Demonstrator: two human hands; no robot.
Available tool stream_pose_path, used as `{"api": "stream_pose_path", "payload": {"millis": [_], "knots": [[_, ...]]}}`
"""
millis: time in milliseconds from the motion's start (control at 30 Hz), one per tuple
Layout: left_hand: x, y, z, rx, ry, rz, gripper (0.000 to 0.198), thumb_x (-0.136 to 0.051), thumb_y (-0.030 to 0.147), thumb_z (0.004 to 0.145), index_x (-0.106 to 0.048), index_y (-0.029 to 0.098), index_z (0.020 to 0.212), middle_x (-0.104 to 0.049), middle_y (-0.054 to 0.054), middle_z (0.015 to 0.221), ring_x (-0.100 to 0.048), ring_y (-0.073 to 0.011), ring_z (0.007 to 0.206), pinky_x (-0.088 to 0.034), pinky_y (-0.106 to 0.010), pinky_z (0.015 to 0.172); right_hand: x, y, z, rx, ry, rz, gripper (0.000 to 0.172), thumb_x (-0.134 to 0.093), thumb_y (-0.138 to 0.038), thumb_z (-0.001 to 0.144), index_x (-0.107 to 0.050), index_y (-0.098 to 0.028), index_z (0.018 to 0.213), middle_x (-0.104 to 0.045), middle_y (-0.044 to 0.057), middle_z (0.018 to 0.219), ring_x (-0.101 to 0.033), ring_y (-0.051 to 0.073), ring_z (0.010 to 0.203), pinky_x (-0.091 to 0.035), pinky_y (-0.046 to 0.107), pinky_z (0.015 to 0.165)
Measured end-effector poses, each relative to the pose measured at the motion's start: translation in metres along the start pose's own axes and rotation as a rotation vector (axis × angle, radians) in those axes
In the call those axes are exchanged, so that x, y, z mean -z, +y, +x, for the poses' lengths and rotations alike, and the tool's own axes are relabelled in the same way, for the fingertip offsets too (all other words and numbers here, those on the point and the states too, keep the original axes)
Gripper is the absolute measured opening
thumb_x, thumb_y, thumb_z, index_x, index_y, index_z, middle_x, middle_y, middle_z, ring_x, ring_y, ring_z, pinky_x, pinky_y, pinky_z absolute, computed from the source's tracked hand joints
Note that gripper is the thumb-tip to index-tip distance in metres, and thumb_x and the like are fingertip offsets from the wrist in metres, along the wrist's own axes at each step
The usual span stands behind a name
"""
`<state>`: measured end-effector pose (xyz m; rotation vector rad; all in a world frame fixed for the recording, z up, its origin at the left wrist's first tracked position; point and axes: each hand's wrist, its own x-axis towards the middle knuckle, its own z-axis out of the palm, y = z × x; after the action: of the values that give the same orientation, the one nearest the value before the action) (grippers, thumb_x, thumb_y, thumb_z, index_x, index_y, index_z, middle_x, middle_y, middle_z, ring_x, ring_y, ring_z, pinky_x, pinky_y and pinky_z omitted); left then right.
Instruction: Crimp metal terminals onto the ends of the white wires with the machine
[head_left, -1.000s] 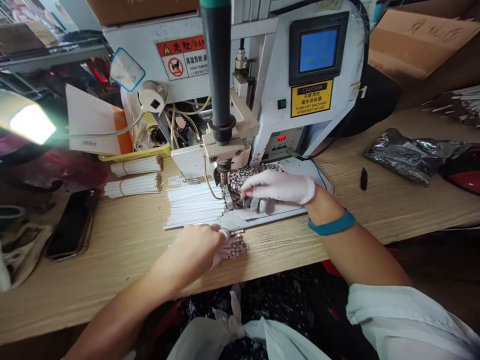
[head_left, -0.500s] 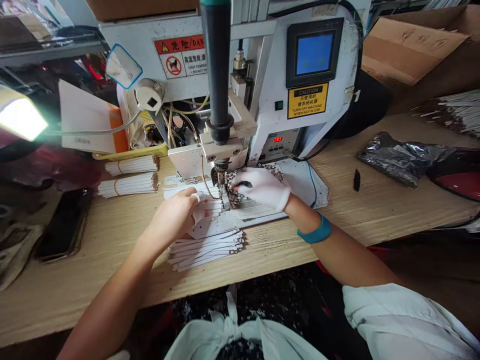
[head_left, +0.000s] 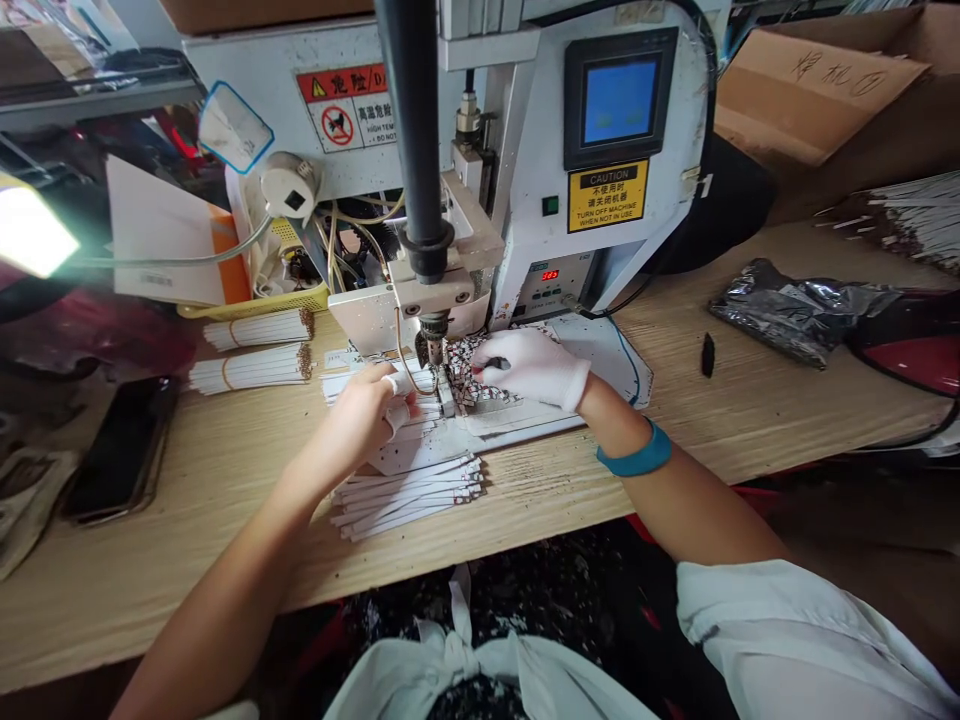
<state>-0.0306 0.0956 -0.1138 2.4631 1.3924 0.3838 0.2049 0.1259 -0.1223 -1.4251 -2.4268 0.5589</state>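
Observation:
My left hand (head_left: 366, 412), bare with white covers on some fingers, is closed at a white wire-like strip (head_left: 427, 412) just left of the machine's tip (head_left: 444, 385). Its fingertips are partly hidden. In a white glove, my right hand (head_left: 529, 368) is pinched at the edge of a heap of small white and dark pieces (head_left: 466, 368), right of the tip; what lies between thumb and finger is too small to make out. A layer of white strips with small end pieces (head_left: 409, 497) lies in front, near the table edge.
Two banded bundles of white strips (head_left: 251, 368) lie left, by a yellow basket (head_left: 300, 303) and a phone (head_left: 120, 450). The machine's upright black cylinder (head_left: 411, 130) stands before me. A plastic bag (head_left: 799, 310) and a cardboard box (head_left: 817, 95) are on the right.
My right hand has drawn back slightly right, away from the machine's tip. The left hand stays beside the tip, its fingers turned a little. The whole view has shifted slightly.

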Motion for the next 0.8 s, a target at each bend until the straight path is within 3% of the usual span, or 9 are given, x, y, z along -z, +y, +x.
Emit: {"api": "stream_pose_path", "payload": {"millis": [133, 233, 300, 400, 500, 667, 800], "knots": [[0.002, -0.001, -0.002, -0.018, 0.021, -0.079, 0.023, -0.042, 0.015, 0.074, -0.065, 0.015, 0.079, -0.065, -0.007, 0.082, -0.059, -0.0191, 0.077, -0.048, -0.029, 0.071, -0.002, -0.002, -0.001, 0.041, -0.057, -0.002, 0.016, -0.061, -0.024, 0.076, -0.073, -0.016, 0.083, -0.069, 0.006, 0.086, -0.060, 0.020, 0.080, -0.040, 0.028, 0.068], [0.004, 0.001, -0.001, -0.017, -0.002, -0.178, 0.022, -0.045, 0.019, 0.077, -0.066, 0.015, 0.078, -0.065, -0.006, 0.083, -0.060, -0.0184, 0.077, -0.047, -0.028, 0.072, -0.002, -0.006, 0.000, 0.010, -0.016, 0.046, 0.012, -0.061, -0.022, 0.077, -0.069, -0.014, 0.078, -0.067, 0.007, 0.080, -0.059, 0.018, 0.075, -0.040, 0.028, 0.065], [0.005, 0.003, 0.000, 0.002, -0.025, -0.243, 0.021, -0.047, 0.025, 0.078, -0.066, 0.015, 0.075, -0.065, -0.006, 0.081, -0.060, -0.0183, 0.075, -0.046, -0.027, 0.069, -0.001, -0.010, -0.001, -0.101, -0.002, 0.206, 0.010, -0.060, -0.022, 0.077, -0.065, -0.014, 0.077, -0.064, 0.004, 0.069, -0.058, 0.015, 0.063, -0.040, 0.026, 0.056], [0.007, 0.006, 0.003, 0.055, -0.079, -0.367, 0.025, -0.050, 0.035, 0.079, -0.065, 0.015, 0.072, -0.065, -0.006, 0.078, -0.059, -0.0181, 0.073, -0.045, -0.026, 0.066, 0.000, -0.018, -0.002, -0.296, -0.059, 0.632, 0.008, -0.059, -0.022, 0.079, -0.059, -0.014, 0.079, -0.058, 0.000, 0.056, -0.052, 0.011, 0.044, -0.035, 0.021, 0.039], [0.009, 0.009, 0.004, 0.132, -0.130, -0.511, 0.032, -0.054, 0.045, 0.077, -0.063, 0.014, 0.072, -0.064, -0.005, 0.075, -0.057, -0.0177, 0.072, -0.044, -0.026, 0.065, -0.003, -0.024, -0.002, -0.324, -0.105, 0.969, 0.006, -0.061, -0.017, 0.078, -0.057, -0.013, 0.077, -0.057, -0.001, 0.053, -0.051, 0.008, 0.041, -0.038, 0.018, 0.035], [0.010, 0.012, 0.007, 0.292, -0.153, -0.632, 0.035, -0.060, 0.049, 0.069, -0.062, 0.014, 0.069, -0.059, -0.002, 0.066, -0.051, -0.0146, 0.062, -0.041, -0.024, 0.058, -0.010, -0.030, 0.002, -0.322, -0.155, 1.159, 0.007, -0.057, -0.006, 0.078, -0.056, -0.011, 0.081, -0.056, -0.003, 0.052, -0.048, 0.005, 0.039, -0.038, 0.014, 0.035], [0.008, 0.009, 0.010, 0.277, -0.131, -0.607, 0.031, -0.059, 0.046, 0.066, -0.059, 0.014, 0.063, -0.057, -0.001, 0.062, -0.048, -0.0135, 0.059, -0.038, -0.023, 0.055, -0.010, -0.035, 0.005, -0.319, -0.130, 1.169, 0.011, -0.058, -0.004, 0.075, -0.054, -0.012, 0.082, -0.053, -0.005, 0.055, -0.045, 0.003, 0.038, -0.033, 0.013, 0.030]]}}
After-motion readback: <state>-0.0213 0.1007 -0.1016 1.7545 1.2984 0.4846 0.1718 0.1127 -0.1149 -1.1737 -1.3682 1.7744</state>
